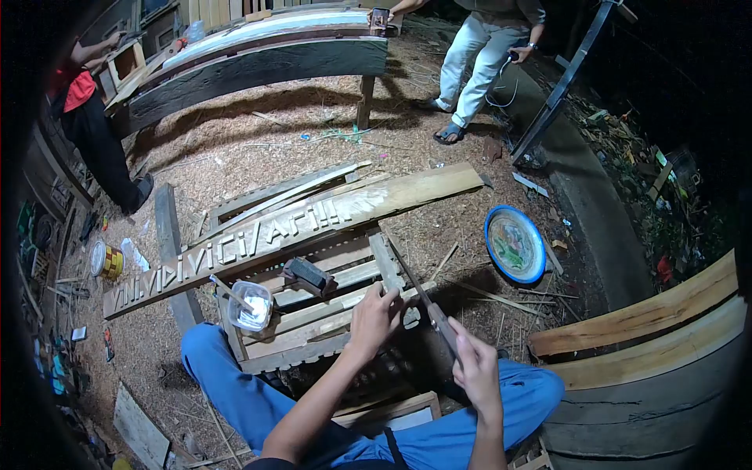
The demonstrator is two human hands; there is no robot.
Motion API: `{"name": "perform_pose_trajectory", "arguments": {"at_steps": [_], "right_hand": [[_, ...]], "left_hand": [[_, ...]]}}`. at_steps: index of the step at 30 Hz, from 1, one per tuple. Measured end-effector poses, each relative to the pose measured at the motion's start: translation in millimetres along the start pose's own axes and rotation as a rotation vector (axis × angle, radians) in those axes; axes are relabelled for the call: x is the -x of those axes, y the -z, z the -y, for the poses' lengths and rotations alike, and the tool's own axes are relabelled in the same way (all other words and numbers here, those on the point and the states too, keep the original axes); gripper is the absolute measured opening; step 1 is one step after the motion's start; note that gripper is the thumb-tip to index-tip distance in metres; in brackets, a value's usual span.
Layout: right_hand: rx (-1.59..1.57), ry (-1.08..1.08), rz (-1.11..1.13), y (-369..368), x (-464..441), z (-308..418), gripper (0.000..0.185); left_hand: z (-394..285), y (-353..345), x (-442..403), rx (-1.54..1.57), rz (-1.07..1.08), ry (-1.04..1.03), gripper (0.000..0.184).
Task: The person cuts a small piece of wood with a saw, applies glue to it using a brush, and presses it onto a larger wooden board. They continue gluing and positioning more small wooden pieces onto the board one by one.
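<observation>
Stick (225, 288) in tub (268, 312); tool (442, 323) in hand (476, 362)

Cool white light shows the floor (439, 227) and plank (431, 188) clearly, while blackness swallows much of the stretch near two o'clock. Below the table (258, 74) towards eleven o'clock lies a broad dark shadow, though its top glares pale. Wide-angle distortion bows the boards (642, 327) at four o'clock; black vignetting rounds the corners.

I see a long, narrow, dark tool (440, 319) gripped in my right hand (476, 365), slanting forward and leftward, its slim end farthest away.
</observation>
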State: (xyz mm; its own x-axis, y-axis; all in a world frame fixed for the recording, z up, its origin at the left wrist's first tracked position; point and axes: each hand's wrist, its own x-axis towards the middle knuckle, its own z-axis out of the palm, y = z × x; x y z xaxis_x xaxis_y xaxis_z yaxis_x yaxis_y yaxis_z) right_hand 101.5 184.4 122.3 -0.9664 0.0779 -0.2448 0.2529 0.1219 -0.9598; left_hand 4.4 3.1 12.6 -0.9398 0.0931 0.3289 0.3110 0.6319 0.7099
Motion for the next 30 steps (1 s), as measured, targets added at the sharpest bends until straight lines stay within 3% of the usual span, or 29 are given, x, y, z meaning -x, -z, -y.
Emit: {"name": "perform_pose_trajectory", "arguments": {"at_steps": [7,13,16,19,21,27,30], "right_hand": [[0.009,0.067,-0.007,-22,-44,-10,0.041],[-0.023,-0.029,0.010,-2,3,6,0.042],[0.001,0.051,-0.007,-25,-46,-10,0.043],[0.125,0.105,-0.004,-12,-29,-8,0.042],[-0.001,-0.033,0.030,5,6,7,0.044],[-0.089,0.024,-0.009,-23,-41,-7,0.046],[-0.011,-0.036,0.033,-5,-18,5,0.045]], "left_hand": [[0,1,0,0.017,-0.001,-0.021,0.025],[1,-1,-1,0.009,-0.043,-0.031,0.025],[2,-1,2,0.001,0.024,0.017,0.024],[1,-1,1,-0.005,0.010,0.014,0.023],[1,-3,1,0.002,0.000,0.035,0.023],[2,-2,2,0.009,-0.010,0.005,0.019],[5,-2,2,0.000,0.017,-0.005,0.021]]}}
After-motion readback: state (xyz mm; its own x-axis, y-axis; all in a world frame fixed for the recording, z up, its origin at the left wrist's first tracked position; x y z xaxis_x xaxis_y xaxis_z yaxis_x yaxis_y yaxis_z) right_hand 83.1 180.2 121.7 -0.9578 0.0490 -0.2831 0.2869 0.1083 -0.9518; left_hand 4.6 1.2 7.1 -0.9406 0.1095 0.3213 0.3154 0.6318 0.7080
